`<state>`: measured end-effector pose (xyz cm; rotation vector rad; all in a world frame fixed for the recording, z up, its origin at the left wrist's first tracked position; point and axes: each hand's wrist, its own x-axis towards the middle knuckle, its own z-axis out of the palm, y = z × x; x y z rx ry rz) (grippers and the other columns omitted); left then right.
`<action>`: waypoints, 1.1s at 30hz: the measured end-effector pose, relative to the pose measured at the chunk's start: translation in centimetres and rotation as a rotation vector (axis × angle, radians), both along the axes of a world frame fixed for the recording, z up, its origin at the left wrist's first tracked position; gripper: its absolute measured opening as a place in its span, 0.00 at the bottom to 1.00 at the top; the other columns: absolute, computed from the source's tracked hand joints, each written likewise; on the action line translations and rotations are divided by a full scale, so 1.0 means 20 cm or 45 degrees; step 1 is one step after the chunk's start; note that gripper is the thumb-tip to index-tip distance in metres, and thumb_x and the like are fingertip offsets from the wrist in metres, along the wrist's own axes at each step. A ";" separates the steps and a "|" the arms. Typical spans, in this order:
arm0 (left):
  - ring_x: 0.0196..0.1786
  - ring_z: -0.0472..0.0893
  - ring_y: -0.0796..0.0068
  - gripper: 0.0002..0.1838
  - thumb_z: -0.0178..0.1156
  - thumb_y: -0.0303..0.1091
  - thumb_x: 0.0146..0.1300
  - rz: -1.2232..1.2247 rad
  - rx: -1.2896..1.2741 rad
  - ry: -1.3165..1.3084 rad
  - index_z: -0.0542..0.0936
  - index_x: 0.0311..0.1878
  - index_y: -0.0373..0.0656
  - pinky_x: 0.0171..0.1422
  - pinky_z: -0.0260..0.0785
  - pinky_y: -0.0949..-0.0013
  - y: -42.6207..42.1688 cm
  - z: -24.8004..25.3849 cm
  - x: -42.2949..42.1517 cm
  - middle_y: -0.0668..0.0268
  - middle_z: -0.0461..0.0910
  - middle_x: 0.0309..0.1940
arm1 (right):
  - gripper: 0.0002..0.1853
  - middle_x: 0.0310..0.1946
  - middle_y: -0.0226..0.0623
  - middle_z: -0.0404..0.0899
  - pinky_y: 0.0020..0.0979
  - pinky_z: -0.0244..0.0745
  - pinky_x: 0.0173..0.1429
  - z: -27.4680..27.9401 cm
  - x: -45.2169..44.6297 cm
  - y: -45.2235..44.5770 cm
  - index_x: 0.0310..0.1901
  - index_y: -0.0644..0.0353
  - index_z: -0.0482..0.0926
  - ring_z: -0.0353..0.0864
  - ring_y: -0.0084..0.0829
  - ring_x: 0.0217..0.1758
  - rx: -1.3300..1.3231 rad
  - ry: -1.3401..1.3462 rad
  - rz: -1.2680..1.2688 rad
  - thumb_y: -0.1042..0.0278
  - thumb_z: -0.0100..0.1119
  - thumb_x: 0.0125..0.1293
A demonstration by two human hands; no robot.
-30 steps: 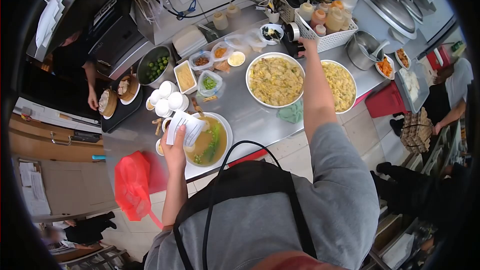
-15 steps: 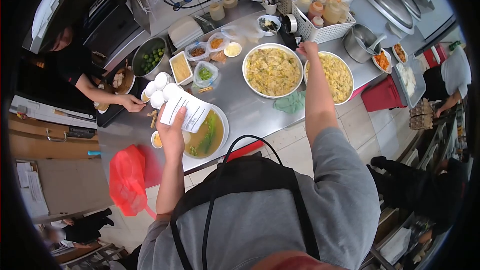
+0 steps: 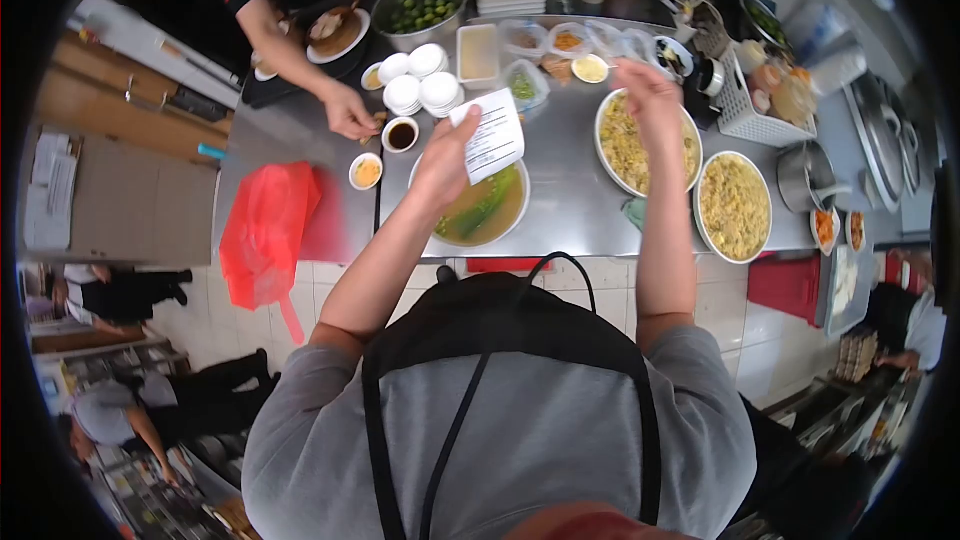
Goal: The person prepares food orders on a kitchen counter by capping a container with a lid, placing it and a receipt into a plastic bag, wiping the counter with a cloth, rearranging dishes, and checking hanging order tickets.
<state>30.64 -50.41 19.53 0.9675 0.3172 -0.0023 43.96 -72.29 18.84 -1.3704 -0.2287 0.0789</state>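
My left hand (image 3: 440, 172) is closed on a printed paper slip (image 3: 497, 140), held over a large white bowl of broth with long green vegetables (image 3: 485, 210). The slip and hand cover part of this bowl. My right hand (image 3: 650, 100) hovers above a bowl of yellow egg-like food (image 3: 625, 145). Its fingers look curled together but are blurred, and what they hold, if anything, cannot be made out. Close to those fingertips is a small dish of pale yellow bits (image 3: 590, 68). A second yellow-food bowl (image 3: 735, 205) stands to the right.
A co-worker's hand (image 3: 350, 115) is beside a cup of dark sauce (image 3: 401, 135). Stacked white cups (image 3: 440, 90), a pot of green limes (image 3: 425, 15) and a bottle basket (image 3: 755, 120) line the back. A red plastic bag (image 3: 265, 230) hangs over the counter's left edge.
The view has turned and shifted. My right hand has come away from the black device by the bottle basket, moving left. My left hand still holds the slip. A dark sauce cup now shows near the co-worker's hand.
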 end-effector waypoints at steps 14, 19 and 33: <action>0.61 0.60 0.69 0.23 0.54 0.39 0.58 -0.042 0.701 -0.314 0.68 0.54 0.38 0.63 0.51 0.69 0.55 0.06 -0.53 0.58 0.58 0.61 | 0.07 0.25 0.28 0.74 0.18 0.68 0.33 0.02 -0.54 0.99 0.28 0.61 0.70 0.72 0.16 0.28 0.073 -0.085 0.664 0.78 0.60 0.51; 0.64 0.53 0.54 0.38 0.65 0.36 0.43 0.618 2.452 0.296 0.61 0.60 0.44 0.64 0.50 0.57 1.07 0.19 -1.10 0.52 0.55 0.61 | 0.06 0.26 0.29 0.75 0.19 0.69 0.34 0.11 -0.74 1.38 0.29 0.60 0.70 0.73 0.17 0.28 0.245 0.228 0.933 0.76 0.58 0.53; 0.35 0.79 0.68 0.14 0.49 0.20 0.53 1.053 1.753 0.069 0.73 0.44 0.40 0.40 0.68 0.70 1.94 0.02 -1.46 0.56 0.79 0.30 | 0.06 0.46 0.40 0.72 0.25 0.64 0.50 -0.38 -1.48 2.79 0.33 0.60 0.70 0.70 0.23 0.47 -0.125 0.149 1.624 0.69 0.56 0.57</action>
